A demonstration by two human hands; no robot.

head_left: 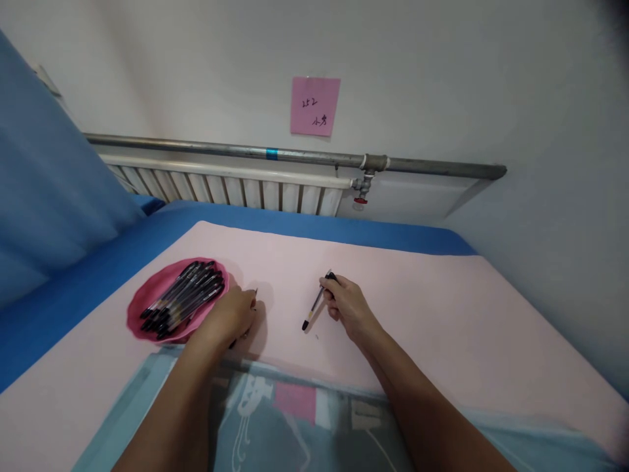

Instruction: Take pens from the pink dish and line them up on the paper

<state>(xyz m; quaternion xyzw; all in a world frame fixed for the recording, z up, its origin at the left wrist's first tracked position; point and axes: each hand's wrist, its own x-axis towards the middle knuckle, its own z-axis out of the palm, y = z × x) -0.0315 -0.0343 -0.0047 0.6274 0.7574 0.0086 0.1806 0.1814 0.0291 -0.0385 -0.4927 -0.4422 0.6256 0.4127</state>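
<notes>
My right hand [343,303] grips a black pen [314,308] by its upper end; the pen slants down to the left with its tip on the pink sheet [422,314]. My left hand [230,316] rests on the sheet just right of a pink plate [142,298]. It is closed around a thin pen part [254,296] whose tip pokes out past the fingers. Several black pens [184,298] lie piled in the plate.
The pink sheet lies over a blue cover [344,228]. A patterned blue cloth [275,419] lies at the near edge under my forearms. Behind are a white radiator [226,187], a grey pipe [304,156] and a pink note [314,106] on the wall.
</notes>
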